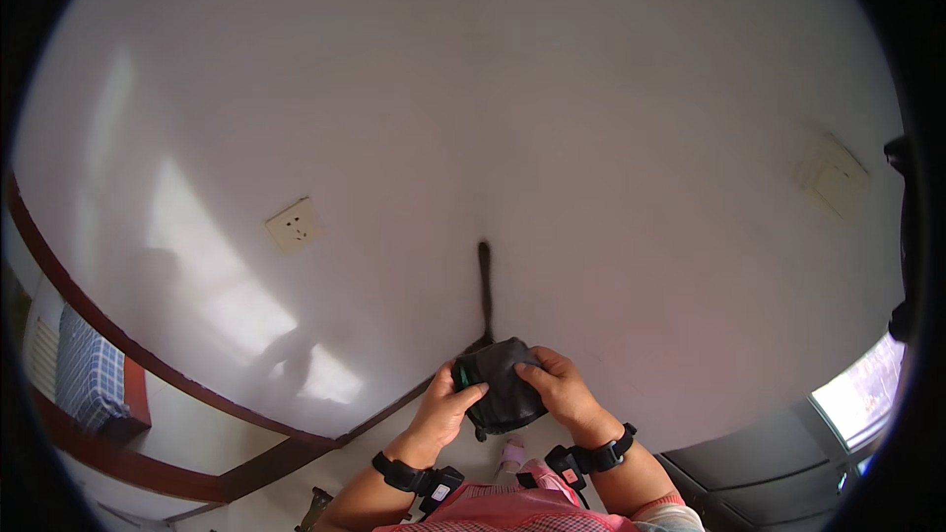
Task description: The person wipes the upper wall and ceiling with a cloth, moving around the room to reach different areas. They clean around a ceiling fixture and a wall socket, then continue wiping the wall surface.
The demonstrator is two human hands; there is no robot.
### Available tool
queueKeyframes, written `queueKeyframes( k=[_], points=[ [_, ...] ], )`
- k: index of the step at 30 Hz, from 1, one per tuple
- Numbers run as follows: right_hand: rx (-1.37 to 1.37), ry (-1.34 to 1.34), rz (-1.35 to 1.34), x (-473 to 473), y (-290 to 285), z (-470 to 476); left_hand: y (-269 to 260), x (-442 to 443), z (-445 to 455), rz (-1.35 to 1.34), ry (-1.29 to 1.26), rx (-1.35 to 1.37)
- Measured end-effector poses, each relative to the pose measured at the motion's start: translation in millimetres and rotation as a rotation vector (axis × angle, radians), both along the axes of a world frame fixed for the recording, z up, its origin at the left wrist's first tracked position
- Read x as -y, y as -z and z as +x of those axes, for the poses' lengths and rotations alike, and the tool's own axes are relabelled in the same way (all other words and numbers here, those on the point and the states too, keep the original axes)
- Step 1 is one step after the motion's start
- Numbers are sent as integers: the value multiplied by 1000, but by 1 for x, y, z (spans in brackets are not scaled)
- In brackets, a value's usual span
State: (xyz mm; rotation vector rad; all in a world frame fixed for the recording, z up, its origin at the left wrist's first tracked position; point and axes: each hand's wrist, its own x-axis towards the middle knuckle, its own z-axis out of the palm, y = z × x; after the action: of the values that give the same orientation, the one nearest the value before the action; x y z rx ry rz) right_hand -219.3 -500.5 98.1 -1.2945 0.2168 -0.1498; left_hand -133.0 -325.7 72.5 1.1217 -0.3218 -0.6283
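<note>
A small dark pouch, perhaps leather, is held in front of my body by both hands. My left hand grips its left side, where a bit of green shows, with the thumb on the front. On the right side, my right hand pinches the pouch near its upper corner, thumb on top. Behind it, a dark strip runs up the corner of the wall; whether it touches the pouch I cannot tell. The pouch's underside and most of my fingers are hidden.
A pale wall surrounds the corner, with a socket at left and a switch plate at right. A red-brown door frame and a bed with checked cloth lie lower left. Dark panels stand lower right.
</note>
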Motion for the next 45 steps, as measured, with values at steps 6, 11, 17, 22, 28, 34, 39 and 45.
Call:
queueKeyframes(
  k=[6,11,17,22,28,34,39,45],
  points=[
    [-40,-35,16,17,18,75,1,-17,55,47,-96,-10],
    [-36,-162,-77,29,39,134,6,-21,77,52,-211,-92],
    [-102,-266,-123,5,74,168,34,-48,90,46,-342,-309],
    [-185,-398,149,-29,69,168,41,-76,94,4,-407,-299],
    [-279,-617,365,-96,40,177,39,-137,99,-55,-367,-275],
    [53,-675,662,-141,11,171,25,-163,92,-112,-227,-182],
    [68,-712,548,-167,0,182,17,-176,98,-86,-203,-136],
    [227,-750,157,-150,-27,219,7,-181,120,-168,-299,-149]
  ],
)
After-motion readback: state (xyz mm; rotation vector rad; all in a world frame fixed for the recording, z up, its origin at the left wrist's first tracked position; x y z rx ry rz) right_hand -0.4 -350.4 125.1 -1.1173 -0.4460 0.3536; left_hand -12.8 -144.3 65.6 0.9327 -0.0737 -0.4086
